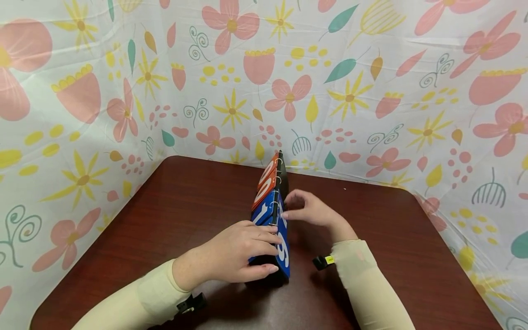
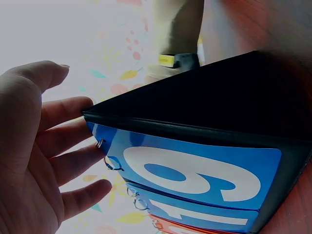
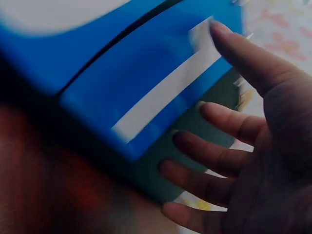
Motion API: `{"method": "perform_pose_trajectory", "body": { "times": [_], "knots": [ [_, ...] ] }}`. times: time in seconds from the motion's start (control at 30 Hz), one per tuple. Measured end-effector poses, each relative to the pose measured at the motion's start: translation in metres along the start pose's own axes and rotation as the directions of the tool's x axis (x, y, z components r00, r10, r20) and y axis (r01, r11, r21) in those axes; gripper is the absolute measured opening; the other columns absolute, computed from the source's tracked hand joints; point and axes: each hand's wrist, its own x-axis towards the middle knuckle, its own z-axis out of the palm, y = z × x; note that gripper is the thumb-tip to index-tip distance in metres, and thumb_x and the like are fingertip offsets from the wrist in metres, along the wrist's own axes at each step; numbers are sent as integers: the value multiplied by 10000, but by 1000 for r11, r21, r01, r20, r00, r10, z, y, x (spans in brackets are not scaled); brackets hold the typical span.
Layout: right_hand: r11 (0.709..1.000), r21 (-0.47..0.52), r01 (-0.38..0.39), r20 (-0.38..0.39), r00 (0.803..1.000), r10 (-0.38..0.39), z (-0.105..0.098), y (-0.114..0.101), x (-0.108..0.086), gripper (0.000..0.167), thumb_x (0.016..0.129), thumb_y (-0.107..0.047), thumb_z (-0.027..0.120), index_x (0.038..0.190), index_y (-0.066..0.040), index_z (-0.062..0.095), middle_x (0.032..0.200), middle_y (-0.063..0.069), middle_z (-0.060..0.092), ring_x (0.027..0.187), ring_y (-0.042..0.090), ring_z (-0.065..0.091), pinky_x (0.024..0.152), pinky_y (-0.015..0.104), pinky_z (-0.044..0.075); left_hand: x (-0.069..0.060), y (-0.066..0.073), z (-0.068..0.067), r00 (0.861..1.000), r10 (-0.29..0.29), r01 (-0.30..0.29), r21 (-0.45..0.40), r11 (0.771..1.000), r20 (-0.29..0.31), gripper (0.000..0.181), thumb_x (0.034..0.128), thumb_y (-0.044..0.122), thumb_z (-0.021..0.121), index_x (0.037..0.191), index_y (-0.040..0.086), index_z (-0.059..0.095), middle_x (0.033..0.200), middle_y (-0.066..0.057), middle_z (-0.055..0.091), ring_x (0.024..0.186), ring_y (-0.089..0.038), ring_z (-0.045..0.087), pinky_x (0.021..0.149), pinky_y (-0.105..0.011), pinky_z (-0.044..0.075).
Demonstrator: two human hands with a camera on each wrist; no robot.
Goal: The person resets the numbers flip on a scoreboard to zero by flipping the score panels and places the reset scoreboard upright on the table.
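One wedge-shaped scoreboard with smooth blue cards stands centre-dial on the glossy table I watch; left hand at seven o'clock, right hand at three, both gripping nothing, fingers loosely extended.

— Numbers?
— Left side: 0 and 0 on red cards, 1 and 9 on blue cards.
— Right side?
— Other blue cards: a 1, and a 6 or 9.
— And the yellow tag?
— Too small to read.
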Motion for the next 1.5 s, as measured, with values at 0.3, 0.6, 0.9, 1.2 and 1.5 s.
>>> {"method": "perform_pose_trajectory", "body": {
  "times": [0.3,0.6,0.9,1.2,1.5],
  "knots": [
    [997,43,-69,109,992,64,6,23,2,275,906,-255,795,1044,-64,653,890,82,697,829,231,640,779,358,552,0,-1,1,1000,-9,9,-10,1000,4,330,1016,485,596,1177,254,768,1318,94,716,1391,-116,568,1086,-377,504],
    [997,72,-33,86,996,27,3,39,4,194,968,-230,720,890,-53,731,705,57,599,694,191,557,640,308,487,1,-1,1,1000,-8,8,-26,1000,7,334,1016,467,601,1173,227,773,1307,63,728,1364,-159,601,1062,-392,521],
    [959,252,-130,-32,989,143,-9,43,2,255,1008,-273,668,1050,-22,688,878,53,723,746,203,674,728,356,614,1,-1,0,1000,-9,9,-12,1000,19,351,1023,479,581,1194,235,766,1320,78,718,1363,-156,601,1079,-395,513],
    [905,401,-142,-17,987,163,-32,35,-8,209,1037,-324,616,1005,-144,715,898,13,755,692,162,709,656,310,620,1,1,-2,999,-33,35,-31,999,42,354,1022,482,580,1200,237,764,1332,84,712,1370,-151,594,1085,-391,509],
    [766,642,-18,119,990,-76,-56,26,-26,401,1121,-219,358,1311,-186,708,1149,11,783,888,157,777,777,326,633,1,1,-1,999,-26,27,-31,999,32,343,1019,472,586,1190,235,766,1324,82,717,1368,-155,598,1081,-388,513]
  ]
}}
